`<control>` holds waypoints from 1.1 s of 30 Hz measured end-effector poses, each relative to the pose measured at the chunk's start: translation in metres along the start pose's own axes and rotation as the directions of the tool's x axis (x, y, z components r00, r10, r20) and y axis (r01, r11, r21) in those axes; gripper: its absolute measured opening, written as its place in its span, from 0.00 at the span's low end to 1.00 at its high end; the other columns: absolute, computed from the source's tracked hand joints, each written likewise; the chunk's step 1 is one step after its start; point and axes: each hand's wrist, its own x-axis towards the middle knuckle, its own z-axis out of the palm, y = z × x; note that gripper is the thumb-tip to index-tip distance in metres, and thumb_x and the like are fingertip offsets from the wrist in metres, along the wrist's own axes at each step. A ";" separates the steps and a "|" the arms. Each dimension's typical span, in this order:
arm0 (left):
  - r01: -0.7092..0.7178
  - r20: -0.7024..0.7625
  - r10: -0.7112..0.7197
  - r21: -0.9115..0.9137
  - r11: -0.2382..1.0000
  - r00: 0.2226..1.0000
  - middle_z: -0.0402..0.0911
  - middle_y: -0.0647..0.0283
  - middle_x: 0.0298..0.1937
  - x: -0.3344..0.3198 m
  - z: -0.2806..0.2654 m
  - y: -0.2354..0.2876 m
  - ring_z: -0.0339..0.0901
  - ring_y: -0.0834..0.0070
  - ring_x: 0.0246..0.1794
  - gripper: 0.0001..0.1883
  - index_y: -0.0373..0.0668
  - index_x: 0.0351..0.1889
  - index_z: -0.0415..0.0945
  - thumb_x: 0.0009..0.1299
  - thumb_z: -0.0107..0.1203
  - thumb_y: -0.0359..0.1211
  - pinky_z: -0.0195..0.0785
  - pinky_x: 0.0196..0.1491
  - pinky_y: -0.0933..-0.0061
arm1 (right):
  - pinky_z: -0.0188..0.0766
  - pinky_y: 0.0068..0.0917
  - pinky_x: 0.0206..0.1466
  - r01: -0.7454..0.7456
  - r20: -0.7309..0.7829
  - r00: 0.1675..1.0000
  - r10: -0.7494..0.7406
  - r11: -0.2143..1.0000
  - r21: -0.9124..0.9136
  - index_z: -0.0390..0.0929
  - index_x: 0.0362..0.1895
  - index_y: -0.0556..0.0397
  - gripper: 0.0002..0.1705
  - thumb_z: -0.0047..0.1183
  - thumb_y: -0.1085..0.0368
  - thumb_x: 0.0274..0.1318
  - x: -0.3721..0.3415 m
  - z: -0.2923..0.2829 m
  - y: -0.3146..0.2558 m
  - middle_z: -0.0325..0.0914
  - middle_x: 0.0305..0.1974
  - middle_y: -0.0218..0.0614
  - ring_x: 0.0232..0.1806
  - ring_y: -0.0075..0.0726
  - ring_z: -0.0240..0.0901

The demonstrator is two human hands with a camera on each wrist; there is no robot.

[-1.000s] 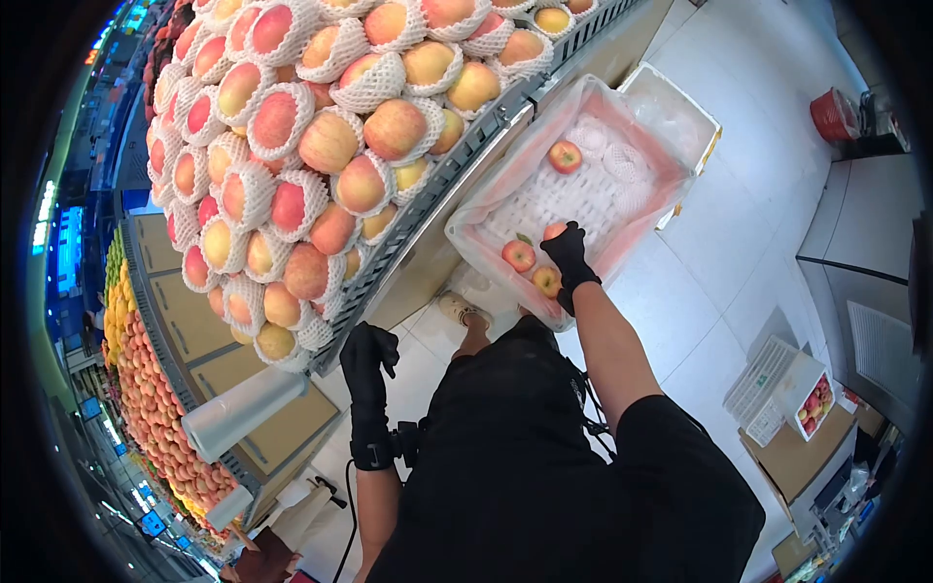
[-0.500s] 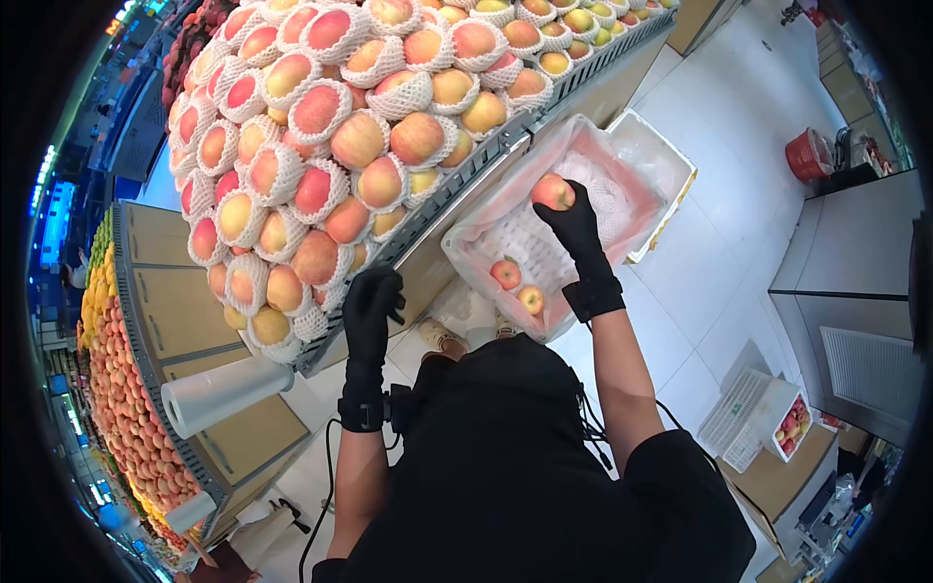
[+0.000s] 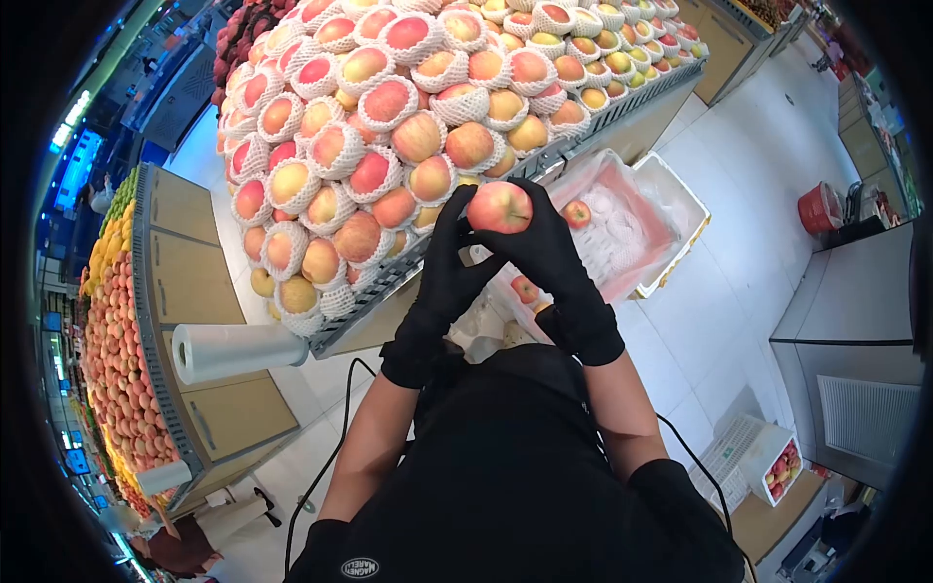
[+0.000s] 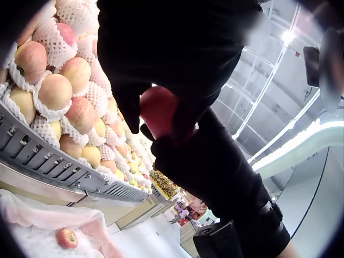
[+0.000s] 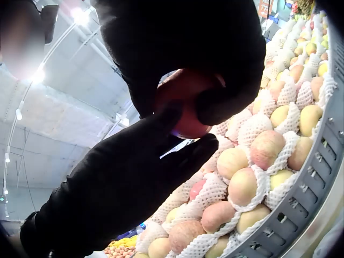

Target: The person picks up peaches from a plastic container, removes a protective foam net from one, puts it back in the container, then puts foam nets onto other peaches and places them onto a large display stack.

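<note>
A red and yellow apple [image 3: 500,207] is held up between two black-gloved hands, in front of the display. The right hand [image 3: 546,255] grips it from the right side, fingers and thumb curled round it. On its left side the left hand [image 3: 451,262] touches the apple with its fingers, the thumb reaching under it toward the right hand. Both wrist views show the same apple [image 4: 159,110] as a dark red shape, partly covered by gloves. Below and right, a lined crate [image 3: 659,233] holds a few apples, among them one apple [image 3: 576,214] near its back.
Apples in white foam nets [image 3: 372,173] are heaped on the display, edged by a grey slatted rail [image 3: 637,100]. A plastic bag roll [image 3: 238,352] juts from its near corner. A white foam box [image 3: 692,199] stands behind the crate; a red bucket [image 3: 819,208] is farther right.
The right hand has lifted the apple out of the crate and brought it up and left. The left hand has risen to meet it. The head view has shifted.
</note>
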 end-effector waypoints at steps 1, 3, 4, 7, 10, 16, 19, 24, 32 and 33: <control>-0.010 -0.026 0.010 -0.002 1.000 1.000 0.69 0.56 0.61 0.000 0.000 0.001 0.71 0.68 0.59 0.43 0.40 0.69 0.53 0.58 0.67 0.26 0.70 0.56 0.67 | 0.70 0.31 0.55 0.034 0.002 0.999 -0.034 0.999 0.007 0.65 0.60 0.54 0.43 0.72 0.58 0.39 -0.001 0.003 0.000 0.75 0.51 0.42 0.52 0.35 0.73; -0.004 -0.062 0.000 -0.059 0.998 0.998 0.70 0.56 0.60 0.003 -0.002 0.004 0.72 0.69 0.57 0.42 0.40 0.69 0.53 0.58 0.67 0.27 0.70 0.56 0.68 | 0.70 0.28 0.54 0.095 0.039 0.995 -0.096 0.995 0.044 0.61 0.64 0.56 0.46 0.71 0.61 0.40 0.001 0.004 0.004 0.74 0.53 0.41 0.52 0.32 0.74; 0.014 -0.071 -0.023 -0.114 0.993 0.997 0.70 0.57 0.60 0.003 -0.004 0.008 0.73 0.69 0.57 0.42 0.40 0.68 0.54 0.58 0.67 0.27 0.70 0.56 0.68 | 0.71 0.27 0.53 0.051 0.086 0.994 -0.066 0.985 0.165 0.60 0.65 0.56 0.46 0.70 0.62 0.41 0.001 0.002 0.003 0.74 0.53 0.41 0.51 0.30 0.74; 0.056 -0.094 -0.074 -0.182 0.982 0.993 0.71 0.57 0.59 -0.001 -0.007 0.017 0.73 0.70 0.56 0.41 0.40 0.67 0.55 0.58 0.68 0.27 0.70 0.56 0.69 | 0.73 0.24 0.48 -0.051 0.201 0.980 -0.008 0.957 0.287 0.58 0.67 0.56 0.43 0.65 0.69 0.48 -0.005 -0.007 -0.004 0.73 0.54 0.37 0.48 0.24 0.74; 0.033 -0.111 -0.055 -0.193 0.981 0.992 0.71 0.56 0.58 0.001 -0.004 0.022 0.73 0.69 0.56 0.39 0.39 0.66 0.56 0.58 0.67 0.28 0.70 0.57 0.68 | 0.74 0.27 0.51 -0.040 0.224 0.975 0.007 0.989 0.141 0.60 0.67 0.55 0.41 0.63 0.72 0.48 -0.006 -0.013 -0.009 0.71 0.55 0.37 0.48 0.28 0.74; 0.070 -0.115 -0.101 -0.243 0.967 0.988 0.71 0.54 0.56 -0.004 -0.003 0.035 0.76 0.67 0.51 0.33 0.35 0.63 0.59 0.61 0.65 0.30 0.76 0.49 0.68 | 0.73 0.22 0.41 -0.087 0.244 0.969 0.028 0.968 0.237 0.63 0.65 0.54 0.34 0.60 0.67 0.54 -0.006 -0.021 -0.010 0.73 0.48 0.34 0.38 0.22 0.74; 0.088 -0.123 -0.123 -0.257 0.962 0.985 0.74 0.52 0.52 -0.006 -0.005 0.040 0.79 0.67 0.46 0.29 0.33 0.60 0.62 0.66 0.61 0.35 0.79 0.43 0.68 | 0.73 0.22 0.40 -0.093 0.279 0.960 0.032 0.974 0.209 0.64 0.64 0.53 0.31 0.58 0.66 0.56 -0.004 -0.026 -0.006 0.74 0.48 0.35 0.38 0.23 0.74; 0.181 -0.126 -0.212 -0.220 0.959 0.969 0.76 0.52 0.48 -0.013 -0.011 0.046 0.80 0.67 0.40 0.27 0.31 0.58 0.64 0.70 0.55 0.42 0.80 0.38 0.68 | 0.72 0.24 0.41 -0.099 0.317 0.949 0.002 0.952 0.290 0.65 0.62 0.55 0.30 0.58 0.65 0.56 -0.003 -0.020 -0.004 0.74 0.47 0.36 0.39 0.24 0.74; 0.246 0.033 -0.259 -0.443 0.862 0.965 0.76 0.52 0.48 -0.008 -0.017 0.045 0.80 0.68 0.42 0.28 0.31 0.57 0.65 0.71 0.54 0.46 0.80 0.39 0.67 | 0.73 0.26 0.44 -0.104 0.325 0.945 -0.037 0.908 0.406 0.64 0.63 0.57 0.27 0.47 0.56 0.66 0.000 -0.014 0.003 0.74 0.49 0.37 0.42 0.28 0.74; 0.242 0.048 -0.251 -0.482 0.842 0.967 0.76 0.52 0.49 -0.007 -0.018 0.045 0.80 0.67 0.42 0.28 0.31 0.58 0.65 0.71 0.53 0.46 0.79 0.39 0.67 | 0.73 0.27 0.45 -0.098 0.330 0.943 -0.050 0.904 0.417 0.64 0.63 0.57 0.27 0.45 0.55 0.67 0.000 -0.014 0.002 0.73 0.50 0.37 0.44 0.28 0.74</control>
